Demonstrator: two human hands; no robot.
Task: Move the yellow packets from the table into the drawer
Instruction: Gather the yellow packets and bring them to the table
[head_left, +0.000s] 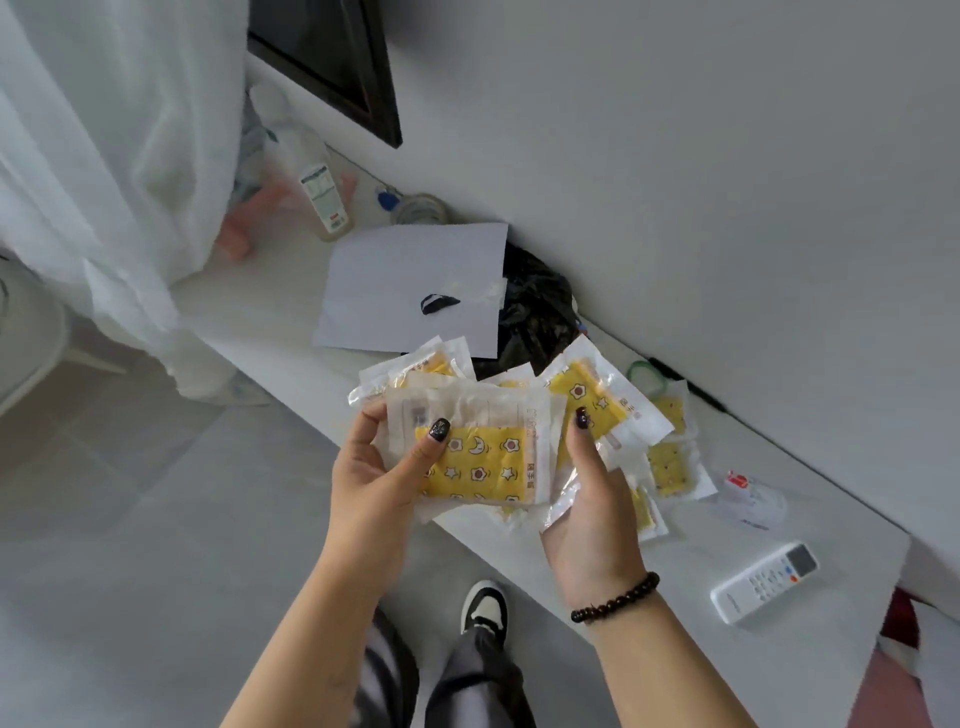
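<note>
My left hand (382, 470) grips a stack of yellow packets (480, 460) in clear wrappers, thumb on top, held just above the front edge of the white table (675, 566). My right hand (592, 499) holds the stack's right side, thumb pressed on a second packet (592, 397) that fans up behind. Two more yellow packets (670, 462) lie flat on the table just right of my hands. No drawer is in view.
A white remote (763, 582) lies on the table at right, a small white wrapper (748, 493) behind it. A sheet of paper (415, 291) and a black bag (535, 312) sit behind the packets. Bottles (322, 197) stand at the far left by a curtain (104, 156).
</note>
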